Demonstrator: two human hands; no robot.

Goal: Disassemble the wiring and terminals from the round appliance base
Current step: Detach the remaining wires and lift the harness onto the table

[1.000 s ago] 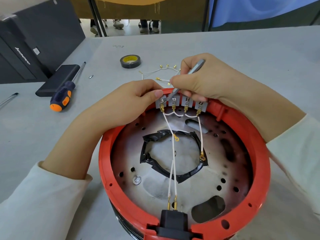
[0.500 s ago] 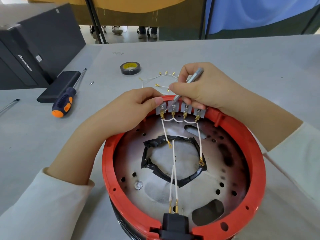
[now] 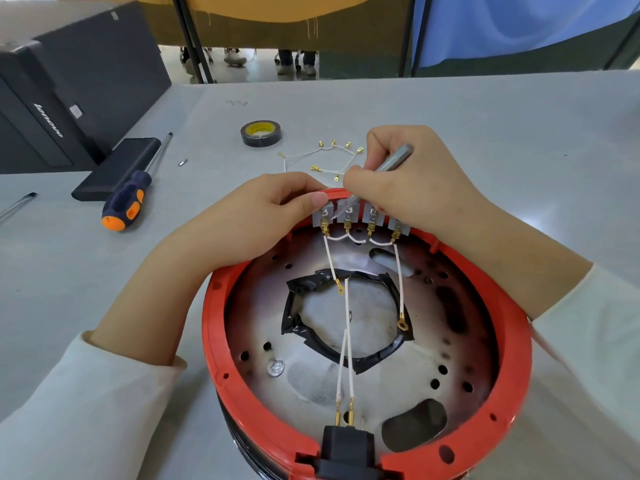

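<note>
The round appliance base (image 3: pixel 242 403) has a red rim and a scorched metal floor, and sits on the table in front of me. A row of grey terminal blocks (image 3: pixel 346 216) with brass connectors sits at its far rim. White wires (image 3: pixel 348 358) run from them toward a black power socket (image 3: pixel 348 448) at the near rim. My left hand (image 3: pixel 256 216) pinches the leftmost terminal block. My right hand (image 3: pixel 412 181) holds a thin grey metal tool (image 3: pixel 391 160), its tip down at the second block.
Removed white wires with brass ends (image 3: pixel 325 161) lie just beyond the base. A roll of black tape (image 3: pixel 260 133) is farther back. An orange-and-blue screwdriver (image 3: pixel 128 199), a black flat case (image 3: pixel 114 168) and a black computer box (image 3: pixel 62 88) are at the left.
Both hands stay at the terminal row with only slight shifts. The view has tilted down a little, so the base sits lower in the frame.
</note>
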